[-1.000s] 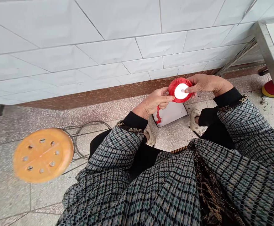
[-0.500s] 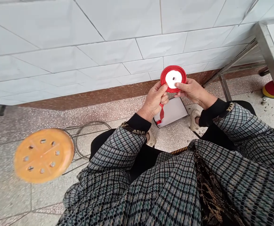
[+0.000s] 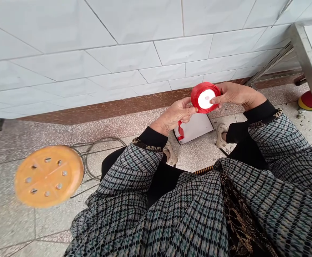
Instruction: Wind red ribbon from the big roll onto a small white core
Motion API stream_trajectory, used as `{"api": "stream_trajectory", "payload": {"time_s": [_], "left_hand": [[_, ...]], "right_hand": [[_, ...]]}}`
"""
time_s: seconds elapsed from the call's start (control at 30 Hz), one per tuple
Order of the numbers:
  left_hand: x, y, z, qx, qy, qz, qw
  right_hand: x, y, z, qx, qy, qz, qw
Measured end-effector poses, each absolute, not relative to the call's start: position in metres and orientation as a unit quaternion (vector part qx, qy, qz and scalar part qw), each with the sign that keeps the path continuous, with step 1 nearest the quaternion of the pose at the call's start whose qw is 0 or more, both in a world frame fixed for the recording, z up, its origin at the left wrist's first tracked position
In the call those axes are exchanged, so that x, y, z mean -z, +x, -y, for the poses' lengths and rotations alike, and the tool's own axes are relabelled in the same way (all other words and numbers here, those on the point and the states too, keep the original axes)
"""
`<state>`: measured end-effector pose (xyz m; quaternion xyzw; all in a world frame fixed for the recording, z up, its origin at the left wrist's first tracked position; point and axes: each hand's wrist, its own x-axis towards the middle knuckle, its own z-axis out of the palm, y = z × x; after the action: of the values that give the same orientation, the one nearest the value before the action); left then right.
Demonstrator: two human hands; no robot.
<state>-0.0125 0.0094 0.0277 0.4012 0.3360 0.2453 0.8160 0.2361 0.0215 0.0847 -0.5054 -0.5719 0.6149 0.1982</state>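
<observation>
A roll of red ribbon [image 3: 203, 86] with a white centre is held up in front of me, tilted so its outer side shows. My right hand [image 3: 233, 94] grips its right side, the thumb on the white face and the other fingers mostly behind. My left hand [image 3: 175, 116] is closed at the roll's lower left edge, thumb and fingers pinching there. Below my left hand hangs a loose, curled ribbon tail [image 3: 181, 131]. Behind and below the tail, a flat white panel with dark edges [image 3: 197, 128] lies on the floor between my feet.
An orange round stool [image 3: 47, 184] with a holed seat and metal legs lies tipped at the left. A metal-framed table [image 3: 303, 60] stands at the right, with a red and yellow object [image 3: 307, 101] beneath it. The white tiled wall [image 3: 134, 57] rises ahead.
The roll has moved slightly right and down and turned, showing more of its outer side. My right hand has shifted right with it, and my left hand has turned flatter.
</observation>
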Motion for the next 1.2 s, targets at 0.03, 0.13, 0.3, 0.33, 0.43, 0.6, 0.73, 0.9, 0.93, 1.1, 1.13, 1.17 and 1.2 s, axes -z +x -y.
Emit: {"api": "stream_trajectory", "payload": {"time_s": [0.03,0.13,0.3,0.33,0.43,0.6,0.73,0.9,0.93,1.1,1.13,1.17,1.2], "left_hand": [[-0.028,-0.012,-0.009,-0.242,0.406,-0.337,0.814],[-0.03,-0.009,-0.007,-0.238,0.43,-0.356,0.794],[-0.031,-0.003,-0.002,-0.241,0.444,-0.39,0.77],[-0.03,-0.002,-0.002,-0.251,0.434,-0.393,0.771],[-0.027,0.0,-0.004,-0.307,0.397,-0.402,0.766],[-0.03,0.004,-0.005,-0.391,0.362,-0.398,0.747],[-0.034,0.003,-0.004,-0.376,0.371,-0.38,0.759],[-0.023,-0.005,-0.005,-0.312,0.393,-0.378,0.778],[-0.02,-0.006,-0.006,-0.311,0.398,-0.379,0.775],[-0.016,-0.008,-0.008,-0.33,0.407,-0.365,0.77],[-0.017,-0.007,-0.008,-0.329,0.403,-0.358,0.775],[-0.018,-0.007,-0.007,-0.326,0.398,-0.352,0.782],[-0.02,-0.007,-0.007,-0.322,0.39,-0.348,0.789]], "right_hand": [[-0.086,0.236,-0.02,-0.61,-0.501,0.583,0.191],[-0.087,0.238,-0.019,-0.596,-0.488,0.616,0.164],[-0.077,0.242,-0.03,-0.592,-0.501,0.618,0.13],[-0.075,0.241,-0.033,-0.6,-0.505,0.606,0.129],[-0.064,0.229,-0.033,-0.625,-0.518,0.551,0.191],[-0.045,0.198,-0.017,-0.65,-0.503,0.455,0.343],[-0.048,0.201,-0.02,-0.642,-0.482,0.457,0.384],[-0.07,0.23,-0.032,-0.622,-0.498,0.485,0.361],[-0.073,0.234,-0.033,-0.616,-0.509,0.49,0.348],[-0.078,0.236,-0.032,-0.607,-0.53,0.509,0.304],[-0.078,0.235,-0.032,-0.606,-0.53,0.513,0.299],[-0.079,0.235,-0.032,-0.604,-0.53,0.518,0.294],[-0.079,0.235,-0.032,-0.6,-0.533,0.522,0.289]]}}
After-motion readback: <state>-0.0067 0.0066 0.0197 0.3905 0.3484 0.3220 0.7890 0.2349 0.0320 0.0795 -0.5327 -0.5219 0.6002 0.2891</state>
